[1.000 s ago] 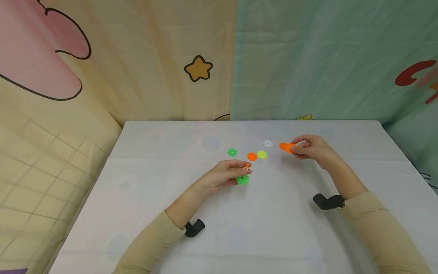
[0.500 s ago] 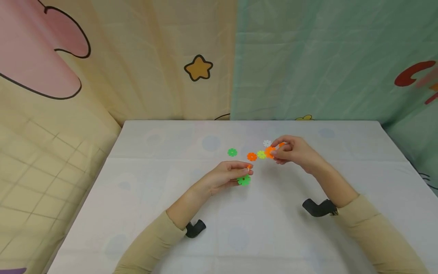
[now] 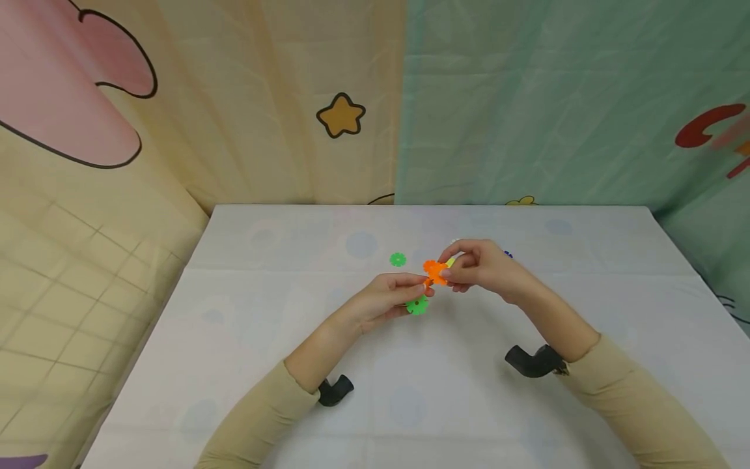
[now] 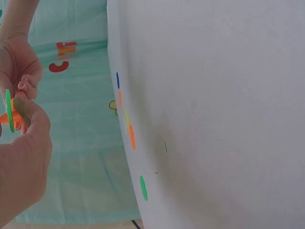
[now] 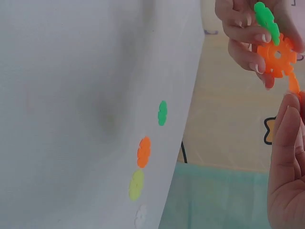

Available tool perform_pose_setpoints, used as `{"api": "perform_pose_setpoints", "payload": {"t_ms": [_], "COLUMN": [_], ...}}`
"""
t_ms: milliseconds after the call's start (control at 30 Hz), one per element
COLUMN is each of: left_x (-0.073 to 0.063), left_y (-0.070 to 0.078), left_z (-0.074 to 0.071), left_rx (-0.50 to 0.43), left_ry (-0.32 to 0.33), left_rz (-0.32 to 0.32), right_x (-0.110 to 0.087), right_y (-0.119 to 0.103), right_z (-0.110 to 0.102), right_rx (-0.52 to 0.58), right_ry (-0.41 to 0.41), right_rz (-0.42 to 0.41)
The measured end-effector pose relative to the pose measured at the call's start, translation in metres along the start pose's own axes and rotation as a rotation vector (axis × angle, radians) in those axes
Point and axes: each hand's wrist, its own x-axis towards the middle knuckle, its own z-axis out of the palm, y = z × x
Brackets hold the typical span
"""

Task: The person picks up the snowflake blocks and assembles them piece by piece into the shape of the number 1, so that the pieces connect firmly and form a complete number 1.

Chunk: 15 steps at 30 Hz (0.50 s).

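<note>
My left hand (image 3: 387,301) holds a green notched plastic disc (image 3: 417,305) joined at an angle to an orange notched disc (image 5: 279,55). Between the thumb and fingers of my right hand (image 3: 477,267) another orange notched disc (image 5: 294,83) is pinched, seen nearly edge-on in the right wrist view. Its edge meets the rim of the left hand's orange disc; whether the slots are engaged I cannot tell. Both hands are raised above the table, close together. In the left wrist view, fingers partly hide the orange pieces behind the held green disc (image 4: 9,110).
Loose discs lie flat on the white-covered table (image 3: 263,312): green (image 3: 398,259), orange (image 5: 143,152), yellow (image 5: 136,185), white (image 5: 140,217) and blue (image 3: 508,254). My right hand partly covers this row in the head view. Printed curtains (image 3: 263,130) hang behind the table.
My right hand has moved left, carrying its orange disc over to the left hand's pieces. The blue disc has come into view behind it. My left hand has hardly moved.
</note>
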Motion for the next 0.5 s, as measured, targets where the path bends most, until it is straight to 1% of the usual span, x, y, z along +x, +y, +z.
{"api": "perform_pose_setpoints", "payload": {"t_ms": [200,500], "left_x": [-0.0014,-0.0035], "left_y": [0.0014,0.0013], "left_z": [0.0019,0.0043], "left_rx": [-0.011,0.004], "left_ry": [0.001,0.010], "left_rz": [0.002,0.012], "right_x": [0.0025,0.0017], "right_y": [0.0006,0.0005], "right_z": [0.0011,0.0022], "right_rx": [-0.008,-0.005], "right_ry": [0.010,0.004], "right_rz": [0.003,0.004]}}
